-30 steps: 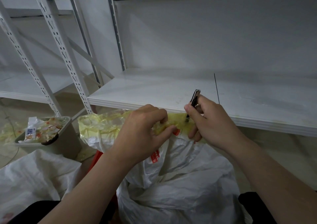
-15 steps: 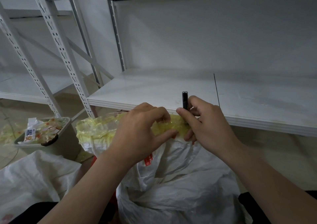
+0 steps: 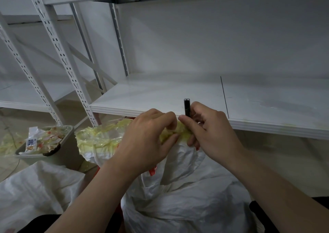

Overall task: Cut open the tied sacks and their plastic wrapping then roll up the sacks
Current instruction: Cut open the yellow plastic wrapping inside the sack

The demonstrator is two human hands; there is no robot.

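Both engaged: left hand (image 3: 147, 140) pinches wrapping (image 3: 99, 136), right hand (image 3: 211, 133) grips cutter (image 3: 187, 107) (blade hidden); advise keeping wrapping taut, cutting away from left hand.

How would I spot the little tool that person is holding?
Find the front edge of the white shelf across the middle. There the right hand grips a slim black cutter, upright, above the yellowish plastic wrapping. It is the only dark, straight thing among crumpled pale sack and plastic.
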